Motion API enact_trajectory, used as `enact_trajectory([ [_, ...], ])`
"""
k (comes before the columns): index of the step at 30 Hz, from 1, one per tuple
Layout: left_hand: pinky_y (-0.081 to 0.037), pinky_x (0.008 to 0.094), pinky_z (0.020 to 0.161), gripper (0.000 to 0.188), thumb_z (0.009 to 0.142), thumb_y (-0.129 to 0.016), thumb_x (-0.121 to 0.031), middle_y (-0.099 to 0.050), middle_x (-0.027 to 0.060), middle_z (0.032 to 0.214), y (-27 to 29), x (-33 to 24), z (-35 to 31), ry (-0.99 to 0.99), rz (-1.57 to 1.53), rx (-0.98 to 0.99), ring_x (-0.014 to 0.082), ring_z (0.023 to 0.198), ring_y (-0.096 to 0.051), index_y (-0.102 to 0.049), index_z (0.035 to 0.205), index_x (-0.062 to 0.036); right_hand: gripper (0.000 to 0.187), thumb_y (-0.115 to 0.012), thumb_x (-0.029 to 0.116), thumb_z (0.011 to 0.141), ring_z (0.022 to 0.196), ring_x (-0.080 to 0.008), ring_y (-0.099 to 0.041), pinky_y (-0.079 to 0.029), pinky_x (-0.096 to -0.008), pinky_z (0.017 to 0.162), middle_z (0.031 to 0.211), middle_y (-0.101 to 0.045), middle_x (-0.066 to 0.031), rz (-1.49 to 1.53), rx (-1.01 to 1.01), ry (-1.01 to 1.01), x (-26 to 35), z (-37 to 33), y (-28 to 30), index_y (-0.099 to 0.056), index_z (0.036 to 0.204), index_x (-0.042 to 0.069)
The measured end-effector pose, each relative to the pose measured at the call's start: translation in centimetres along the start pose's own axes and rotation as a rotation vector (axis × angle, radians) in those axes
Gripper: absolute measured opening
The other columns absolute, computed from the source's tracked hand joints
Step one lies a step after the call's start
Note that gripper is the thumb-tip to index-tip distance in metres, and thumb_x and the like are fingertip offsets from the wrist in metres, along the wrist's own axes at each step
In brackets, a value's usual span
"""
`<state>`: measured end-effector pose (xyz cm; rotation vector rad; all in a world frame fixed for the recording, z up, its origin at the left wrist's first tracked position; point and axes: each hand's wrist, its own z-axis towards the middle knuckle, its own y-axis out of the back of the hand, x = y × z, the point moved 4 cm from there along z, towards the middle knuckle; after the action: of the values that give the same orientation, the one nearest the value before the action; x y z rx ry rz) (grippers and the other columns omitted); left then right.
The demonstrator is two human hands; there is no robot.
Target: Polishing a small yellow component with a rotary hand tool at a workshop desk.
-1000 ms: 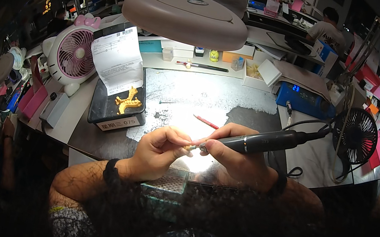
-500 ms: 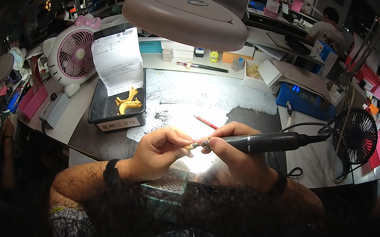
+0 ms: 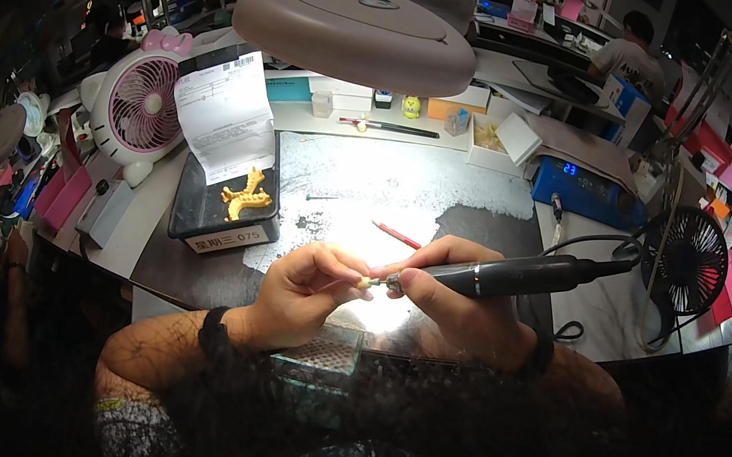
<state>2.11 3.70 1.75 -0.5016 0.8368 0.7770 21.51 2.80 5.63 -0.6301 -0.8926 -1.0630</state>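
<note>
My left hand (image 3: 308, 289) is closed in a pinch on a small cream-coloured piece (image 3: 364, 283) that looks like a dental crown. Gripped like a pen in my right hand (image 3: 461, 299) is a black rotary handpiece (image 3: 514, 276), its metal nose pointing left. The tip of the tool meets the small piece, or nearly so; glare and fingers hide the exact contact. A red pencil (image 3: 396, 235) lies on the worn mat just beyond my hands. To the left, yellow dental models (image 3: 247, 196) sit in a black tray (image 3: 223, 236) with a paper slip (image 3: 226, 121) leaning over it.
A large lamp (image 3: 356, 36) hangs over the bench. A pink and white fan (image 3: 150, 104) stands at left, a black fan (image 3: 685, 262) at right. Behind my right hand is a blue control unit (image 3: 587, 195) with the handpiece cable (image 3: 613, 241) nearby. A white box (image 3: 498, 144) stands farther back.
Both hands hold nearly the same place. The handpiece has turned slightly about its axis or shifted a little, and the small piece shows a bit more between my fingertips.
</note>
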Motion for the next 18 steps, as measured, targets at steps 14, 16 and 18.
enact_trajectory([
  [14,-0.058,0.0351,0.094,0.020,0.094,-0.056,0.015,-0.061,0.0154,0.115,0.05,-0.04,-0.10,-0.003,0.009,0.011,0.0211,0.106,-0.066,-0.056,0.104,-0.0014,0.010,-0.070,0.010,0.092,0.066,-0.0072,-0.063,-0.041,-0.0470,0.113,0.074,-0.068,-0.0028,-0.058,0.045,0.041,0.23,0.14,-0.17,-0.070,0.089,0.000],
  [16,-0.058,0.0354,0.095,0.020,0.094,-0.055,0.015,-0.061,0.0154,0.115,0.07,-0.05,-0.13,-0.001,0.025,0.012,0.0211,0.106,-0.066,-0.056,0.104,-0.0013,0.010,-0.070,0.010,0.092,0.066,-0.0068,-0.062,-0.042,-0.0467,0.113,0.074,-0.067,-0.0025,-0.057,0.052,0.032,0.22,0.07,-0.15,-0.070,0.090,0.000],
  [18,-0.058,0.0352,0.095,0.019,0.094,-0.055,0.015,-0.061,0.0154,0.115,0.05,-0.04,-0.13,0.000,0.022,0.013,0.0211,0.106,-0.066,-0.056,0.104,-0.0012,0.010,-0.070,0.010,0.092,0.065,-0.0065,-0.062,-0.042,-0.0465,0.113,0.074,-0.067,-0.0023,-0.055,0.055,0.020,0.21,0.03,-0.15,-0.070,0.090,0.000],
])
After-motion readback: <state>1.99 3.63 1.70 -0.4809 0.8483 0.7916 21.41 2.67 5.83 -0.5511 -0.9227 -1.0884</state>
